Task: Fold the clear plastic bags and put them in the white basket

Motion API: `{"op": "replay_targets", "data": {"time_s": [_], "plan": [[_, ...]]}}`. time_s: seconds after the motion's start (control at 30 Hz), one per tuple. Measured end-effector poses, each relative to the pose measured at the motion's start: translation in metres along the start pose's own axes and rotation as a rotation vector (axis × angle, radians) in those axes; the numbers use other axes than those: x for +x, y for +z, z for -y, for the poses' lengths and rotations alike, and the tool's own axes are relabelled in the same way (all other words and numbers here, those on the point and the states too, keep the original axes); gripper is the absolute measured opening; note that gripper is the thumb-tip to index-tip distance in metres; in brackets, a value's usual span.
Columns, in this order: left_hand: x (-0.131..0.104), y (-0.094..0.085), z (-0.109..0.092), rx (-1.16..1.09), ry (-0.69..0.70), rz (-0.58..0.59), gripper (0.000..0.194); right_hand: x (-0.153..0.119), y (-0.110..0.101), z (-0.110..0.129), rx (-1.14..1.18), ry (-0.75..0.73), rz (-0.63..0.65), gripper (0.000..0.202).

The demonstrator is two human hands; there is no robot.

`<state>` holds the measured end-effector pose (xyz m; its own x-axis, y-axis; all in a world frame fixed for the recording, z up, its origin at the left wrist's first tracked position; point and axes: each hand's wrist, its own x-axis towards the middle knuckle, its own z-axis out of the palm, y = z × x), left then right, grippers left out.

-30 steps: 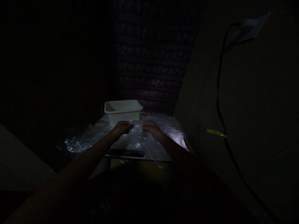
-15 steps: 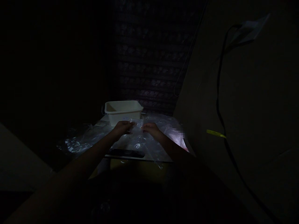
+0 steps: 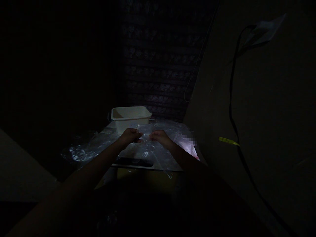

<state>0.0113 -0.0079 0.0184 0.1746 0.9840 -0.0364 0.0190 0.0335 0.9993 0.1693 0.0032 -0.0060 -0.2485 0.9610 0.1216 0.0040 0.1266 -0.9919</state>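
Between my two hands is a small clear plastic bag (image 3: 144, 129), held up over the table. My left hand (image 3: 130, 136) pinches its left side, thumb pointing inward. On the other side my right hand (image 3: 160, 136) is closed on the bag's right edge. Just behind my left hand stands a white plastic tub (image 3: 132, 115). Loose clear plastic sheeting (image 3: 98, 144) spreads under and around both hands. The scene is very dark, so whether anything lies inside the bag cannot be made out.
A dark flat object (image 3: 134, 162) lies along the table's (image 3: 160, 166) front edge. A bright pinkish plastic bundle (image 3: 186, 144) sits at the right. Down the right wall runs a black cable (image 3: 230, 98) with a yellow tag (image 3: 228, 141). A patterned curtain-like surface (image 3: 158, 65) rises behind.
The bag between my fingers now looks flatter and stands more upright, its top edge straighter. Both hands have stayed in nearly the same place.
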Motion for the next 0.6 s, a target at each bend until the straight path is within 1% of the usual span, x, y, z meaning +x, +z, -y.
{"op": "replay_targets", "data": {"time_s": [0.23, 0.43, 0.53, 0.6], "plan": [[0.0023, -0.0039, 0.0038, -0.016, -0.058, -0.043, 0.025, -0.0024, -0.0007, 0.0035, -0.002, 0.009, -0.074, 0.016], [0.0052, -0.0052, 0.0059, -0.035, -0.023, -0.053, 0.023, -0.0014, -0.0013, -0.0001, -0.054, 0.006, 0.014, 0.017], [0.0045, -0.0052, 0.0044, -0.04, -0.02, -0.049, 0.025, -0.001, -0.0007, -0.0004, -0.067, 0.004, -0.002, 0.015], [0.0035, -0.005, 0.0036, -0.043, -0.036, -0.022, 0.026, -0.0016, -0.0002, 0.0009, -0.053, 0.017, -0.014, 0.015]]}}
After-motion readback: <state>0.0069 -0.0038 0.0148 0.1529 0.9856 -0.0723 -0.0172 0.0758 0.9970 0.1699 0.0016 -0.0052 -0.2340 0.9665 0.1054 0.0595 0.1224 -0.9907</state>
